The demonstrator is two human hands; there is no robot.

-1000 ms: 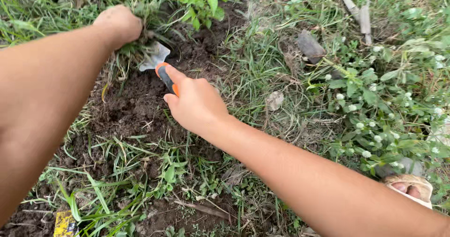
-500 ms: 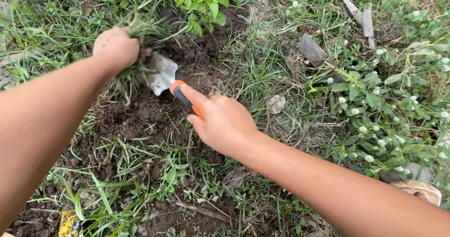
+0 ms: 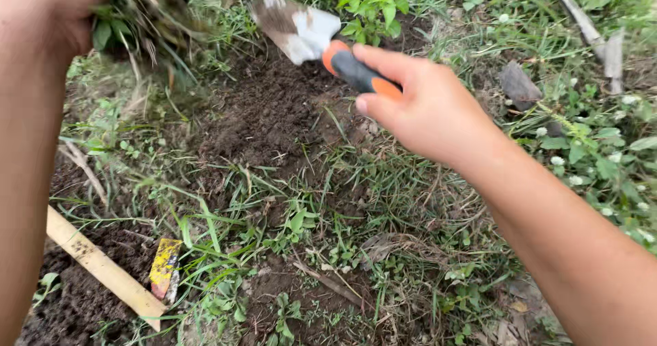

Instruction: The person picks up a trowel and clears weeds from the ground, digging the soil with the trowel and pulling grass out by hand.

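Head view, key relation: we hold the trowel [image 3: 321,41] in our right hand [image 3: 428,110], lifted above the bare soil patch [image 3: 267,113]; its long axis runs from the hand up and to the left, blade end farthest from us
Head view, left hand: our left hand [image 3: 55,10] sits at the top left edge, closed around a grass clump [image 3: 147,21] raised off the ground, well apart from the blade
Head view, right hand: fingers wrapped on the handle, forefinger laid straight along it toward the blade
Head view, nearer hand: the right one is on the trowel; the left is across the patch from it
Head view, trowel: pale metal blade, scooped, smeared with dark earth; handle black with orange ends
Head view, clump: blurred, stringy green blades with brown roots
Head view, ground: dark crumbly soil ringed by grass and small leafy weeds
Head view, nearby: a pale bamboo stick [image 3: 102,267] lies slanted at lower left beside a yellow scrap [image 3: 164,267]
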